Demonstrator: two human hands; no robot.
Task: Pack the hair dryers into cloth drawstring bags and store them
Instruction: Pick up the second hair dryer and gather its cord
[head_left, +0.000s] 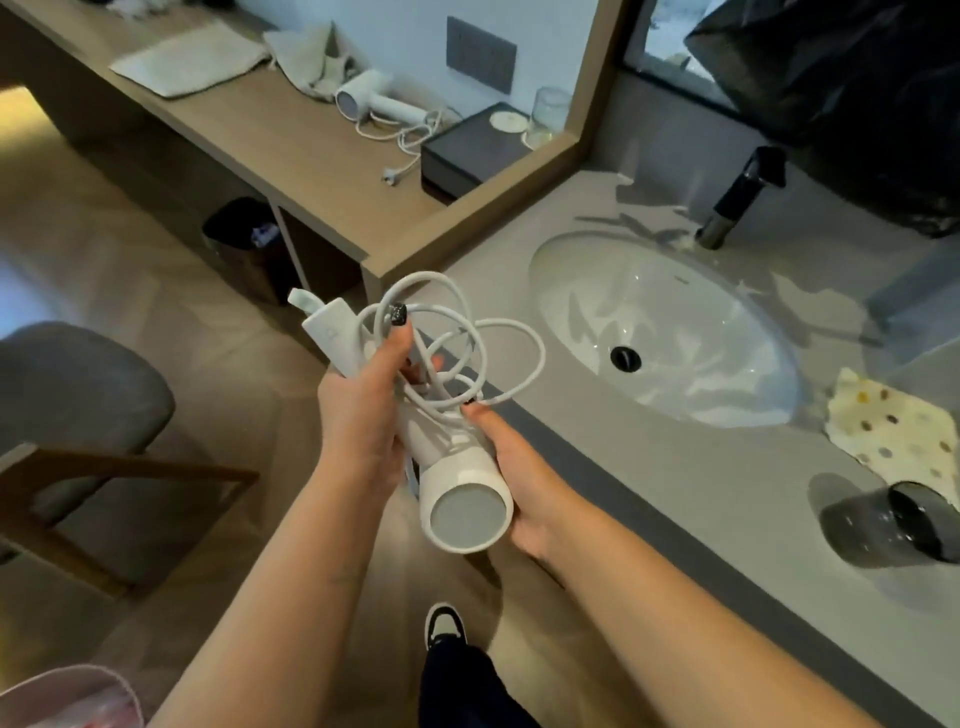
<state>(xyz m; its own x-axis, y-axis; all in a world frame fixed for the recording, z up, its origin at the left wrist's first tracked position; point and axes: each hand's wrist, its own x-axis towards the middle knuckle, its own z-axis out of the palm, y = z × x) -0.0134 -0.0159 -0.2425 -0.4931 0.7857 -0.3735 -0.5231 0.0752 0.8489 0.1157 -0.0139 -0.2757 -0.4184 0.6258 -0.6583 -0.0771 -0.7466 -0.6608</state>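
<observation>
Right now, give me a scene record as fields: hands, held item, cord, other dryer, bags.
left hand: grips the handle and cord loops
right hand: holds the barrel of the held hair dryer
cord: white, loosely coiled, not tied
second hair dryer: lying on the wooden shelf, cord trailing
cloth bags: on the shelf, none around a dryer
sink: to the right
</observation>
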